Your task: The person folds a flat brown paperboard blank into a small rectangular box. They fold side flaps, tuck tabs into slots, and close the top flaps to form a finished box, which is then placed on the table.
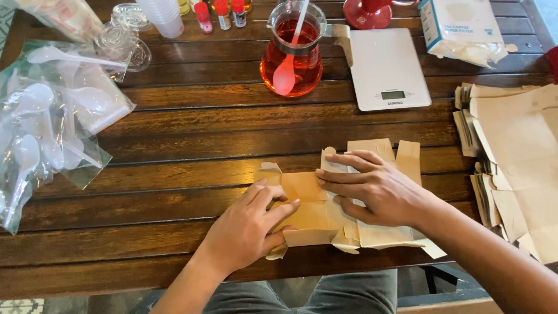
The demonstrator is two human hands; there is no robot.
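Bare table (192,145) lies open between the spoon bag (46,122), glass jug (292,55) and paper stack (517,157).

This looks like a café's prep corner: a dark slatted wooden tabletop (192,134) carries a digital kitchen scale (386,67), a glass carafe of red drink (292,49), bagged plastic spoons (46,122), a coffee-filter pack (459,26) and stacked flat cardboard boxes (514,157).

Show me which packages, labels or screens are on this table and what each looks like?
Kitchen scale: far side, flat white, small grey screen.
Filter pack: far right corner, white and blue box in clear wrap.
Spoon bags: left edge, clear plastic, white spoons.
Small bottles: far edge, red caps, white labels.
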